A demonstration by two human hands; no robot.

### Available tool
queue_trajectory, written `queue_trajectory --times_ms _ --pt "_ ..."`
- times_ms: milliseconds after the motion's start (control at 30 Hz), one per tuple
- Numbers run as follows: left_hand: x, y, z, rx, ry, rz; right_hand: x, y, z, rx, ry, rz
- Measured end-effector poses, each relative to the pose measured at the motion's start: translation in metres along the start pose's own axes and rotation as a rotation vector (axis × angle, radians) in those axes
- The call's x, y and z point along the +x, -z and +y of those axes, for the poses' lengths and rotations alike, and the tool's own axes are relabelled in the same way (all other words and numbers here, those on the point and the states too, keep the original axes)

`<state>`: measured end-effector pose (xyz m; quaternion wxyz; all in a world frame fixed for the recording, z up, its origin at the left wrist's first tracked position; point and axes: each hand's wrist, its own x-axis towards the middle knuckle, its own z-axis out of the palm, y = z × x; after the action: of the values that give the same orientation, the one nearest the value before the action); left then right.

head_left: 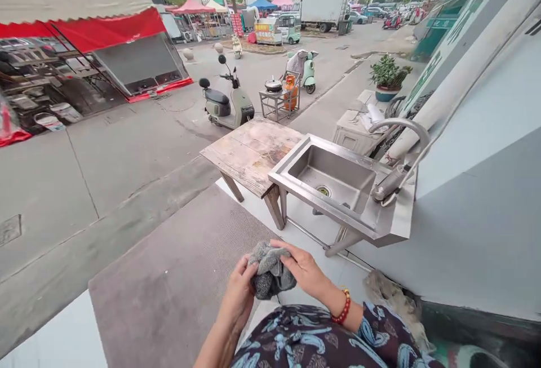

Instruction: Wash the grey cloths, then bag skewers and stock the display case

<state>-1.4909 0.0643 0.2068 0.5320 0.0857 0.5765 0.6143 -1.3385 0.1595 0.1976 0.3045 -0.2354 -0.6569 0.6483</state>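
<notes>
A bunched-up grey cloth [273, 272] is held between both hands in front of my body. My left hand [242, 289] grips its left side, thumb on top. From the right, my right hand [306, 269] closes on the upper right part of the cloth, its wrist wearing a red bead bracelet. Beyond the hands stands a stainless steel sink [281, 175] with a tall curved tap [406, 123] at its right end. The basin holds no dishes, and a drain strainer [324, 191] shows at its bottom.
A low wooden table [253, 151] adjoins the sink's left side. Below lies a brownish floor mat [169, 283]. A scooter [228, 100] and an orange gas cylinder [291, 93] stand farther out. At the right is a wall [477, 233], with a crumpled plastic bag [393, 303] by its foot.
</notes>
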Motion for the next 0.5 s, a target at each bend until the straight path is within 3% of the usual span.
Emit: queue_trajectory --times_ms 100,200,300,400,500 --pt "0.055 -0.005 0.036 0.098 0.041 -0.122 0.031 0.002 0.007 0.088 -0.117 0.308" --pt "0.099 -0.036 0.061 0.159 0.019 -0.254 0.053 -0.001 0.009 0.253 -0.166 0.377" --pt "0.124 -0.081 0.069 0.113 0.028 -0.474 0.075 0.006 0.011 0.341 -0.078 0.481" --pt "0.138 -0.12 0.067 0.086 0.179 -0.693 0.094 0.041 0.018 0.297 -0.059 0.823" --pt "0.161 -0.134 0.071 0.239 0.244 -0.753 0.091 0.109 0.032 0.189 -0.082 1.053"
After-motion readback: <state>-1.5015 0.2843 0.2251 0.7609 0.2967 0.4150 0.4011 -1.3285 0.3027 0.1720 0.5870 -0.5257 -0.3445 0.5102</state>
